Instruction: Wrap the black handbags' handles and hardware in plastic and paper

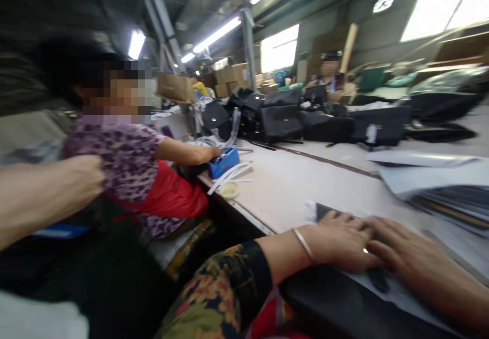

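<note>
My left hand (344, 242), with a bracelet at the wrist and a ring, lies flat on the worktable (298, 186), fingers stretched over a dark flat piece (323, 210). From the right my right hand (408, 250) comes in, fingers extended and resting against the left hand. A small black strip (378, 280) shows below the hands on a pale sheet. Nearest my body is a smooth black panel (336, 301), partly covered by my forearms. Neither hand visibly grips anything; what lies under the palms is hidden.
A co-worker in a red apron (171, 191) reaches to a blue tape dispenser (225, 163). White strips and a small round dish (229, 190) lie nearby. Black bags (282, 120) line the table's back. Stacked dark sheets (454, 206) sit right. Another person's blurred arm (49, 191) extends from the left.
</note>
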Demonstrator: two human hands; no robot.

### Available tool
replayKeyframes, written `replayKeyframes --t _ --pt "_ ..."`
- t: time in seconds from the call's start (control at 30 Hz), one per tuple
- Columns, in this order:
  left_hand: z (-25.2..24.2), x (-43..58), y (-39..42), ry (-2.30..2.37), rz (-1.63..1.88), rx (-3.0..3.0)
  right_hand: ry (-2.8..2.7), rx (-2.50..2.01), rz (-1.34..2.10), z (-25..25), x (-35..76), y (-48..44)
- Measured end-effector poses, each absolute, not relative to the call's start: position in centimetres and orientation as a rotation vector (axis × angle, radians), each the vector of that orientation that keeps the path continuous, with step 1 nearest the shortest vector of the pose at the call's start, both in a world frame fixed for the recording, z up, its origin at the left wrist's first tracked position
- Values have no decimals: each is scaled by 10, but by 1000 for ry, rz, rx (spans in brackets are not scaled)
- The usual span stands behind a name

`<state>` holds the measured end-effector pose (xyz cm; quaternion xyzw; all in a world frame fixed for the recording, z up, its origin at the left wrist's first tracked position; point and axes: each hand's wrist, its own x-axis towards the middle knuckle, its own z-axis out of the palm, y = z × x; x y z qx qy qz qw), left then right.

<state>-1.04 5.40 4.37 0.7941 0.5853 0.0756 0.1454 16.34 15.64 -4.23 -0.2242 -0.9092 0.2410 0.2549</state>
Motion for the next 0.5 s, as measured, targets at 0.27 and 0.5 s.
replayKeyframes --t 0.27,0.5 --pt "-1 -76 -4 1812 543 1838 -2438 -1122 958 -26 200 108" --pt "-7 -89 -4 1942 734 1059 -1293 -1213 2011 -28 213 95"
